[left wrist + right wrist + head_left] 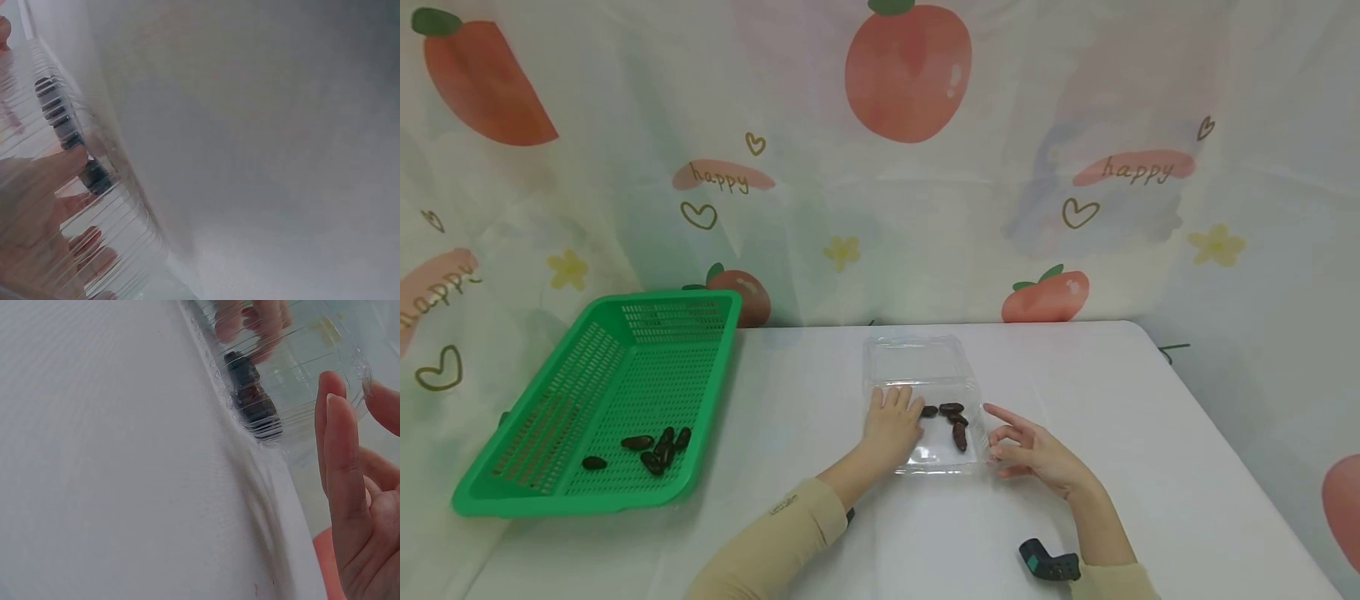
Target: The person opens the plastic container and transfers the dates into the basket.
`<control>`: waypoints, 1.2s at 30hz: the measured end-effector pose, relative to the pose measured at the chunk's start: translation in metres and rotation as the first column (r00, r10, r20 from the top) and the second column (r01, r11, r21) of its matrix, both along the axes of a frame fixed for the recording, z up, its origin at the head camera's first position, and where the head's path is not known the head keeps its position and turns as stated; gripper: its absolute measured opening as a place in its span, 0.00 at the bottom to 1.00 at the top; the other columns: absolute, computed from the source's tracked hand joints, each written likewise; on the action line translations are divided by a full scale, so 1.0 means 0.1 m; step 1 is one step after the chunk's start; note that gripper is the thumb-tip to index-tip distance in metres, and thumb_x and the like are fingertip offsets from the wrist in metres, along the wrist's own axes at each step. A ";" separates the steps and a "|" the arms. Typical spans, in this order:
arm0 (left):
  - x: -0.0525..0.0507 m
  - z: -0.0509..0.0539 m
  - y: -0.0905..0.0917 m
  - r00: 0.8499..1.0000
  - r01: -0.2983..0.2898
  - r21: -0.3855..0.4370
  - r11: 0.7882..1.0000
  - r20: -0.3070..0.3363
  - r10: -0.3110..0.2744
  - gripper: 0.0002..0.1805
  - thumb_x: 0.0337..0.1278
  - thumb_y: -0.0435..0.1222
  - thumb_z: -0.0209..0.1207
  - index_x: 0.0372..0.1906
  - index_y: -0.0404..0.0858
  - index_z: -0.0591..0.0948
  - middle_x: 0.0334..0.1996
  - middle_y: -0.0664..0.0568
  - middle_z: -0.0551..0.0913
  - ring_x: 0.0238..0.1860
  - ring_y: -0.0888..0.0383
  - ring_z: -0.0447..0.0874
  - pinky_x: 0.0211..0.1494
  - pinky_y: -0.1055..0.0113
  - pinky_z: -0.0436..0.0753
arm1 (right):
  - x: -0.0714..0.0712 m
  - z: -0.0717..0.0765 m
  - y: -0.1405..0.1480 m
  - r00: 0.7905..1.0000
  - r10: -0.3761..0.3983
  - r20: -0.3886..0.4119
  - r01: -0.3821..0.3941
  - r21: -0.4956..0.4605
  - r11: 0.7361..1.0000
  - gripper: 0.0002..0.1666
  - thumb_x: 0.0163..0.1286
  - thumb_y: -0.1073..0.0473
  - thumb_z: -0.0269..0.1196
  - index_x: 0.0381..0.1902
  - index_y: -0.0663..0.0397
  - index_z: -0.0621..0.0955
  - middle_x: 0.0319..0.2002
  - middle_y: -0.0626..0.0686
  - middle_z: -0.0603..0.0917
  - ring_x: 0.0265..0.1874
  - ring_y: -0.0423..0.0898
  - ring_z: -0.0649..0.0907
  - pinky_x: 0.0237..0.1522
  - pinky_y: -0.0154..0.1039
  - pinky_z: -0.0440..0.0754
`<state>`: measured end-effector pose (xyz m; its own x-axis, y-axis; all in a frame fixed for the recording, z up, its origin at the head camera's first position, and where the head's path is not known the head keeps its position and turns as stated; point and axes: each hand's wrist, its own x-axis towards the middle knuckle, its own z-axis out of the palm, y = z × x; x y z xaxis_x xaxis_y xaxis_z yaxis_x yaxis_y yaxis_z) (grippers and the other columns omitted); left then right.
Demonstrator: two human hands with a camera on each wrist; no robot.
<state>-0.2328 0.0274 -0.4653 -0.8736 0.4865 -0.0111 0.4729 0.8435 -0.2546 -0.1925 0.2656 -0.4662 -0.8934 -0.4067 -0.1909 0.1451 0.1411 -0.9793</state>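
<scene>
A clear plastic box (936, 467) lies with its lid (913, 358) folded back. Inside are several dark brown, oval pieces resembling dates (959, 437). Over the box's left part reaches my left hand (891, 425), fingers extended and one fingertip beside the leftmost piece; its thumb is hidden in the head view. My right hand (1037, 454) is at the right wall, index finger stretched to the edge and other fingers loosely bent. In the right wrist view, a fingertip (375, 397) touches the box's rim. The left wrist view shows dark pieces (59, 115) through the ridged plastic.
A green basket (722, 367) stands at the left, with several more dark oval pieces (637, 442) near its front. The table (820, 375) has a white cover. A patterned cloth (910, 225) hangs behind. Black wrist devices (1049, 562) sit by the forearms.
</scene>
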 end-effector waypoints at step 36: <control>-0.09 -0.05 0.13 0.999 -0.044 0.073 0.996 -0.004 0.045 0.17 0.64 0.49 0.46 0.54 0.54 0.74 0.50 0.53 0.67 0.55 0.55 0.64 0.61 0.55 0.59 | 0.00 0.00 0.01 1.000 0.014 -0.006 -0.014 -0.025 1.000 0.43 0.64 0.66 0.58 0.70 0.61 0.49 0.36 0.50 0.73 0.30 0.39 0.80 0.34 0.41 0.82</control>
<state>-0.2414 0.0402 -0.4707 -0.8944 0.4465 0.0282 0.4332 0.8801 -0.1941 -0.1927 0.2665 -0.4665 -0.8887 -0.4238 -0.1751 0.1375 0.1180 -0.9834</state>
